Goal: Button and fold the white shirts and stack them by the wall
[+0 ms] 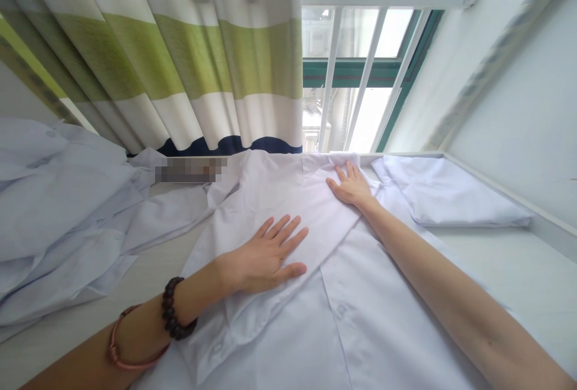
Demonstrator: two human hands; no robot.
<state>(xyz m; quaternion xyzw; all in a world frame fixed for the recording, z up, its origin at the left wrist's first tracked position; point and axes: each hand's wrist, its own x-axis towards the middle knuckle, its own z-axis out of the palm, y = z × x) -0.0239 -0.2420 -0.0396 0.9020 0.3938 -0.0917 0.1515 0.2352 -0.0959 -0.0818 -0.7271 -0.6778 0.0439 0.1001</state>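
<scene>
A white button-up garment, like a shirt or lab coat, lies spread on the pale surface before me. One sleeve is laid diagonally across its body, with the cuff and a button toward the lower left. My left hand rests flat on this cloth near the middle, fingers spread. Farther off, near the garment's upper right edge, my right hand presses flat with its fingers apart. Neither hand grips anything. A dark bead bracelet and a reddish bangle circle my left wrist and forearm.
Loosely heaped white garments lie at left. A folded white garment sits at right by the wall. Behind hang a cream and green curtain and white window bars. A blurred patch hides something at the back edge.
</scene>
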